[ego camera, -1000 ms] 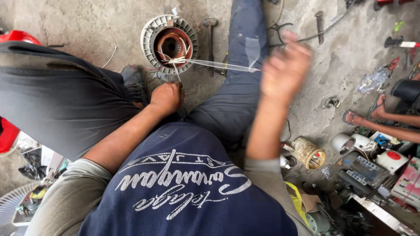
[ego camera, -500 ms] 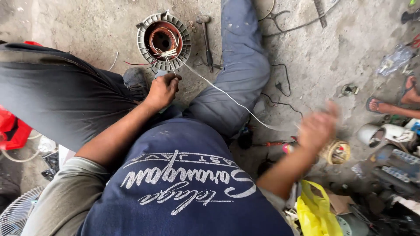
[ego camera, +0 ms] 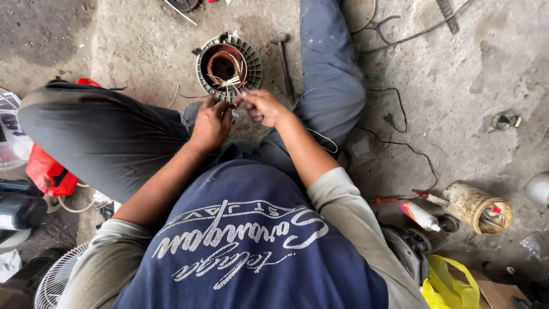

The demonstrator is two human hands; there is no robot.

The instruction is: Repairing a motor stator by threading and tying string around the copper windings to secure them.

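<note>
While seated on the concrete floor (ego camera: 457, 114): motor stator (ego camera: 229, 66) just beyond both hands, bore up. Left hand (ego camera: 210, 125) and right hand (ego camera: 260, 107) level at its near rim — fingers pinched on thin winding wire (ego camera: 233, 82); right marginally nearer.

Repair workshop; motor stator (ego camera: 229, 66), hammer (ego camera: 284, 63), concrete floor (ego camera: 469, 86).
</note>
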